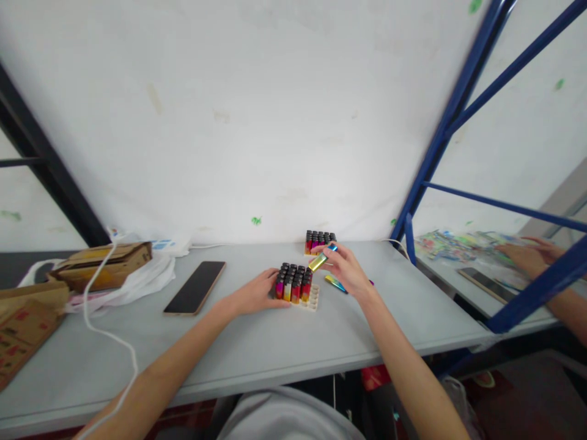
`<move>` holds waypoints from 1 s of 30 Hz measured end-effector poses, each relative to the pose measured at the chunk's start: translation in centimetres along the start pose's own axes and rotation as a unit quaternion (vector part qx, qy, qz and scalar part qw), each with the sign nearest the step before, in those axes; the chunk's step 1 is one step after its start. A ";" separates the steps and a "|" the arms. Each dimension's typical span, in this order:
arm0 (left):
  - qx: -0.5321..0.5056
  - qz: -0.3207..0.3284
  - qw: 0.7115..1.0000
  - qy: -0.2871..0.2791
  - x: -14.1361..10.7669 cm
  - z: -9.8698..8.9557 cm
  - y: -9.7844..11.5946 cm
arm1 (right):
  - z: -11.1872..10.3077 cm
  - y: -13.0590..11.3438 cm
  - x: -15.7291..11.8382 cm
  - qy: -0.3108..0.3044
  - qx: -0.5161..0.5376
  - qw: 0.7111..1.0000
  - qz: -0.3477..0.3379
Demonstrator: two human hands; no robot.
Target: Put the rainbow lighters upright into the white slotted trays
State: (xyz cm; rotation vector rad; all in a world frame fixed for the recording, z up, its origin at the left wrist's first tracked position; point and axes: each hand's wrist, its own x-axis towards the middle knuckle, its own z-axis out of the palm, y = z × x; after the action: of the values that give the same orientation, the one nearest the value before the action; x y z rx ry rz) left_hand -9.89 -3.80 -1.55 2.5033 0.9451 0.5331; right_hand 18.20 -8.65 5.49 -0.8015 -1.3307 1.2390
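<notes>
My left hand (261,291) curves around the left side of a white tray (312,298), its thumb along the front and its fingers behind. Several lighters (293,284) with black tops and red, orange and purple bodies stand upright in this tray; the slots at its right side show bare. Above that right side, my right hand (343,266) pinches a shiny gold-and-blue lighter (323,258), held tilted. Beneath my right hand a blue-and-yellow lighter (335,283) lies on the table, with a purple tip of another thing beside it, mostly hidden.
A second block of lighters (320,239) stands near the wall. To the left are a phone (195,287), a cardboard box (98,264) on a white plastic bag, and a white cable (107,331). A blue metal frame (452,122) rises at right; beyond it another person's hands (527,256) show.
</notes>
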 end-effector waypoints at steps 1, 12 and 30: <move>-0.001 0.000 1.000 -0.001 0.0 0.0 0.0 | -0.1 0.2 0.0 0.006 0.018 1.000 0.011; 0.002 0.013 1.000 -0.014 0.0 -0.1 0.2 | 1.1 1.8 0.3 0.008 0.089 0.994 0.066; 0.017 0.008 1.000 0.000 -0.1 0.1 0.1 | 2.0 3.1 0.2 0.100 -0.341 0.928 -0.111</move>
State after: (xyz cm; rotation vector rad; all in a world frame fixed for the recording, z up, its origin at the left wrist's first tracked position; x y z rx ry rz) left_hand -9.85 -3.98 -1.62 2.5436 0.9430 0.5263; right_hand 15.61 -8.17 2.91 -1.1826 -1.6455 0.4811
